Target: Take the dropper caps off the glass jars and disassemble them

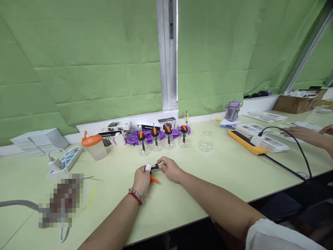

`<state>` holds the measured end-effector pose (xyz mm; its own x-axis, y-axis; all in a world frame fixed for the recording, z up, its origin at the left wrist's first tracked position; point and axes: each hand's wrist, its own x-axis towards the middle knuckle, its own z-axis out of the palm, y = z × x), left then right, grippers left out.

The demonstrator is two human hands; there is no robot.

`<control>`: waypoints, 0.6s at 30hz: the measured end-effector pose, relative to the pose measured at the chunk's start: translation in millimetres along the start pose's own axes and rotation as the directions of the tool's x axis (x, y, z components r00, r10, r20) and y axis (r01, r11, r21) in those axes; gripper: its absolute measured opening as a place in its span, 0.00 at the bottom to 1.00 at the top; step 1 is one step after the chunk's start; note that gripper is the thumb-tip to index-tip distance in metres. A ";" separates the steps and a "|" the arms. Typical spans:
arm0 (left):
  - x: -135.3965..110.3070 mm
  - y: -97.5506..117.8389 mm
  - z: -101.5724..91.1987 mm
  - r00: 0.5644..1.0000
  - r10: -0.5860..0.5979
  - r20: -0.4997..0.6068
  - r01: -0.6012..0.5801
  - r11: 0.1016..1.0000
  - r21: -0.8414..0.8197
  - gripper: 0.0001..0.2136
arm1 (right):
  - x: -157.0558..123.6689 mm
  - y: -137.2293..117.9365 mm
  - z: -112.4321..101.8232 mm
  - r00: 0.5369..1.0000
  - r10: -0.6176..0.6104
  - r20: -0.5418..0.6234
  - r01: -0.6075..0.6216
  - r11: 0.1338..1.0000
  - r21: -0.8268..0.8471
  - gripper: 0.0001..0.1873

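My left hand (pixel 142 178) and my right hand (pixel 170 169) meet over the pale green table (pixel 208 180), both pinching a small black part (pixel 155 167) between their fingertips. A white cot covers one left fingertip. An orange piece (pixel 154 179) pokes out beside my left hand. Behind them stand several small clear glass bulbs with orange and black stems (pixel 155 140), and one empty glass bulb (pixel 205 141) sits to their right.
Purple plastic parts (pixel 149 135) and small boxes (pixel 117 126) lie by the window sill. An orange-lidded cup (pixel 94 146) and a power strip (pixel 66 159) are at left. An orange power strip (pixel 246 142) with black cable, leaflets and another person's hands (pixel 304 133) are at right.
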<state>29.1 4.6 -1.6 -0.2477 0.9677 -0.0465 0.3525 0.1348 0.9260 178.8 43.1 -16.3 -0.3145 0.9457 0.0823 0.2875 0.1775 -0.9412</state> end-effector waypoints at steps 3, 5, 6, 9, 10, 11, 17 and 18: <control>0.4 -1.2 0.7 1.000 -0.005 -0.001 0.005 1.000 -0.017 0.18 | 1.0 3.2 0.5 1.000 -0.014 -0.003 0.014 1.000 0.006 0.08; 0.3 -1.7 1.1 1.000 -0.006 -0.007 0.005 1.000 -0.028 0.18 | 1.9 5.8 0.9 1.000 -0.014 -0.008 0.014 1.000 -0.001 0.09; 0.2 -1.9 1.3 1.000 -0.003 -0.008 0.003 1.000 -0.031 0.18 | 2.3 7.0 1.0 1.000 -0.008 -0.009 0.008 1.000 -0.006 0.09; 0.5 -2.4 1.5 1.000 0.005 -0.007 -0.005 0.999 -0.040 0.18 | 2.7 8.7 0.6 1.000 -0.009 -0.008 0.009 1.000 -0.006 0.07; 0.9 -2.7 1.5 1.000 0.004 -0.006 -0.004 0.999 -0.041 0.18 | 2.6 8.3 0.3 1.000 -0.009 -0.010 0.009 1.000 0.000 0.08; 1.3 -3.0 1.6 1.000 0.001 -0.008 -0.001 0.999 -0.040 0.17 | 2.4 7.3 0.0 1.000 -0.005 -0.011 0.005 1.000 0.006 0.09; 3.0 -2.9 -0.4 1.000 0.006 -0.025 -0.006 1.000 -0.010 0.17 | 2.4 -2.1 -0.2 0.998 0.064 -0.014 -0.064 0.998 0.000 0.05; 2.9 -2.2 -1.4 1.000 0.005 -0.022 -0.005 1.000 -0.015 0.17 | 2.8 -2.5 -0.1 0.998 0.066 -0.017 -0.066 0.998 0.001 0.05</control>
<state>26.4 6.8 -3.3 -0.2655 0.9635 -0.0342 0.3405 0.1269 0.9317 177.3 45.3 -13.6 -0.2799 0.9597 0.0254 0.3070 0.1145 -0.9448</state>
